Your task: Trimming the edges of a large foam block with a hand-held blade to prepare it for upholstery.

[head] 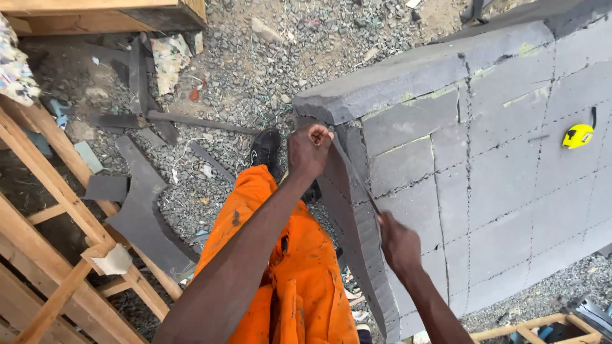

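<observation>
Now my left hand (309, 150) clamps the grey foam slab (484, 165) at its cut edge; my right hand (398, 242) grips a blade (357, 181) there, gravel (255, 70) open beyond.

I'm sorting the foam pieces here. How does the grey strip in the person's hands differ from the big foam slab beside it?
The strip is narrow, long and curved; the slab is broad and blocky. The strip is held up off the slab's edge by the left hand and right hand; the slab lies flat, bearing a yellow tape measure. The slab shows glued seams and dotted lines; the strip looks plain. Both are the same dark grey foam.
</observation>
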